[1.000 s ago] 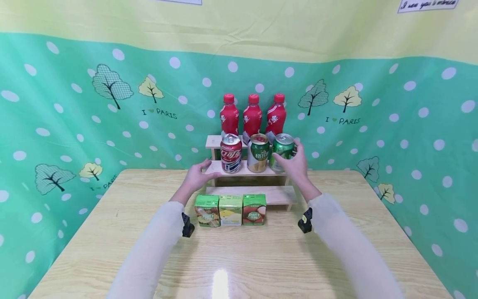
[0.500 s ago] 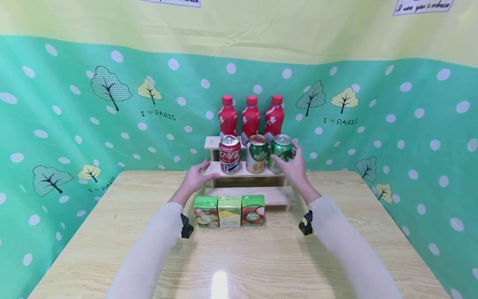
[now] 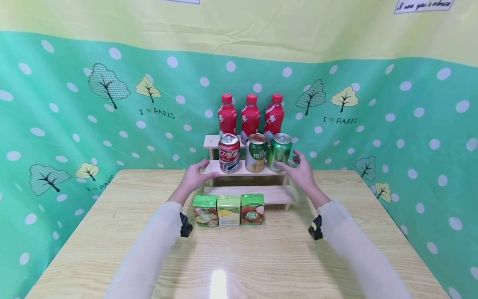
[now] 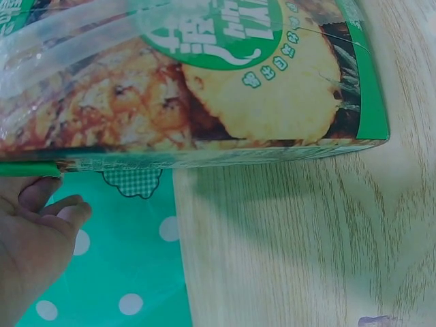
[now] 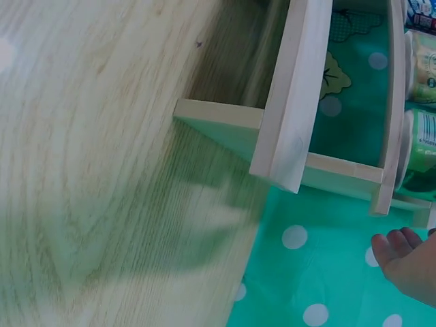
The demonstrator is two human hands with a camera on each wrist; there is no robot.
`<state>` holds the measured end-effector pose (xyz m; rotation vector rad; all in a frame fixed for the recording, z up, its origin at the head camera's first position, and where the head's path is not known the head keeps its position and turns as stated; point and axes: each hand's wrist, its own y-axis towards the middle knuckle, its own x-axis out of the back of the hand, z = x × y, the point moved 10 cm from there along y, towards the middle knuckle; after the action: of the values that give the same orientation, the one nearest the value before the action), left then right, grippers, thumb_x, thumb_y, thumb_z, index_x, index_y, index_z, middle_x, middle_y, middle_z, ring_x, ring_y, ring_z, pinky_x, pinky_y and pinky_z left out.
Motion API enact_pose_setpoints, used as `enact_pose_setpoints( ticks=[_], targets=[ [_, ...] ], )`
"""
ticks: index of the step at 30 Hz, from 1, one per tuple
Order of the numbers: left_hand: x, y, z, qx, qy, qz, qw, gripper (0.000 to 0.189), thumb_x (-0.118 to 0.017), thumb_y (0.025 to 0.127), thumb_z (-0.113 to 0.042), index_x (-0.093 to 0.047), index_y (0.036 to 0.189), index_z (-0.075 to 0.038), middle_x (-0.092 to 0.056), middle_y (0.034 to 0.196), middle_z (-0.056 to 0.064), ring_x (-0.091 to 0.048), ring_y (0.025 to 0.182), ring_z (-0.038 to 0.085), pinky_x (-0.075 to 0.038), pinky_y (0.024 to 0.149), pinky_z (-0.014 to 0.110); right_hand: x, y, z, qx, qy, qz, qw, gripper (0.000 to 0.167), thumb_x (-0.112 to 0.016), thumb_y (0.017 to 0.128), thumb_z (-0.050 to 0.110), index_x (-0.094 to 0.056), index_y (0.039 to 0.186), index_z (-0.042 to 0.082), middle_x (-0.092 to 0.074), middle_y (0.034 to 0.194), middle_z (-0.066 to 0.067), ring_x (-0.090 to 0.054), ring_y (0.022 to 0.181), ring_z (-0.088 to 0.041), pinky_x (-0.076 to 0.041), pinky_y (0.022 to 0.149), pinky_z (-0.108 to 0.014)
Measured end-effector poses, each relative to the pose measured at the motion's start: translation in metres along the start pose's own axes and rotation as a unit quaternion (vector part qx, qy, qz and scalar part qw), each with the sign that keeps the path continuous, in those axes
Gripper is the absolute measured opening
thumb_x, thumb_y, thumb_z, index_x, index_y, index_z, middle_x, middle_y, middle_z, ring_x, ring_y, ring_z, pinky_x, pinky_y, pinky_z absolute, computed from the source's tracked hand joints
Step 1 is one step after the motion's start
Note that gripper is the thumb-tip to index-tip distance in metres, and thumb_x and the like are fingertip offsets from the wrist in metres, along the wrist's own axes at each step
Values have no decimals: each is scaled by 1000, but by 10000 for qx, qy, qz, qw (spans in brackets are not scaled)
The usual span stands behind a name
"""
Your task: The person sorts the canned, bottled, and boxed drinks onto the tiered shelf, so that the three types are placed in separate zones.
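Observation:
Three drink cans stand upright on the middle tier of a wooden stepped shelf (image 3: 248,195): a red cola can (image 3: 229,154), a green-and-white can (image 3: 256,153) and a green can (image 3: 281,150). My right hand (image 3: 303,176) is just right of the green can, fingers spread; its thumb overlaps the can's lower side in the head view. In the right wrist view, the fingertips (image 5: 402,242) show below that can with a gap between. My left hand (image 3: 194,177) is at the shelf's left end, thumb and fingers spread around the middle tier's corner, holding no can.
Three red bottles (image 3: 250,118) stand on the top tier. Several steps lower, on the table (image 3: 239,257), three juice boxes (image 3: 229,211) form a row before the shelf's left part. A green dotted cloth (image 3: 149,137) hangs behind.
My right hand has let go of the green can and shifted right and slightly down. The can stays on the middle tier. My left hand keeps its place at the shelf.

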<state>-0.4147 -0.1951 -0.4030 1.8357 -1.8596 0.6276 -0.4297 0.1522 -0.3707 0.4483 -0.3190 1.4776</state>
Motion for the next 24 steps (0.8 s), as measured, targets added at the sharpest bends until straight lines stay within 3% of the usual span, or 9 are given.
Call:
enact_pose_setpoints(
  ticks=[24],
  targets=[
    [0, 1, 1, -22, -5, -22, 10000, 81, -70, 80, -46, -36, 144, -10, -22, 155, 7, -19, 144, 30, -22, 117, 47, -1, -3, -2, 276, -228, 77, 9993, 91, -70, 79, 48, -26, 147, 6, -38, 144, -20, -38, 131, -35, -38, 107, -50]
  ],
)
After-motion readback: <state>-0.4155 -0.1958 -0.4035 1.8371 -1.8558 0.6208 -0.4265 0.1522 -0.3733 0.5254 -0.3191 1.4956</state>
